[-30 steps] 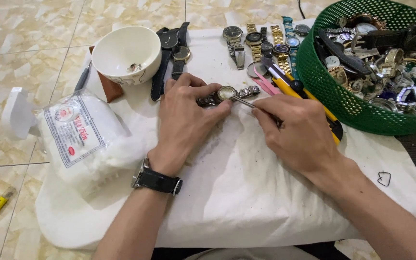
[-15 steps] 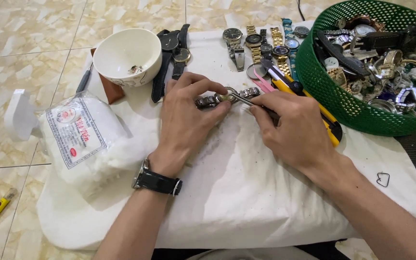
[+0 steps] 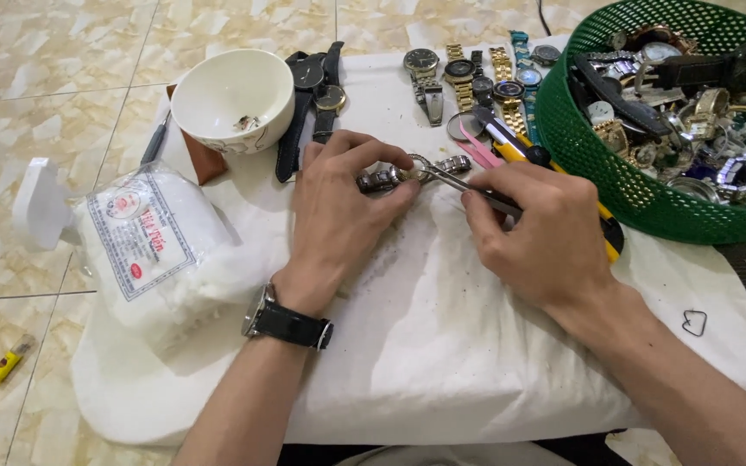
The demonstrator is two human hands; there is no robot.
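Pinching a metal watch [image 3: 407, 175], the left hand [image 3: 338, 216] steadies it while the right hand [image 3: 537, 233] clasps tweezers [image 3: 468, 185]

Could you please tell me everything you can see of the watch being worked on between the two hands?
The watch is a silvery metal wristwatch with a linked bracelet, lying flat on the white cloth near the white bowl. The left hand pins it with fingertips, hiding part of its band. The right hand holds thin metal tweezers whose tips meet the round case. Its dial is not visible.
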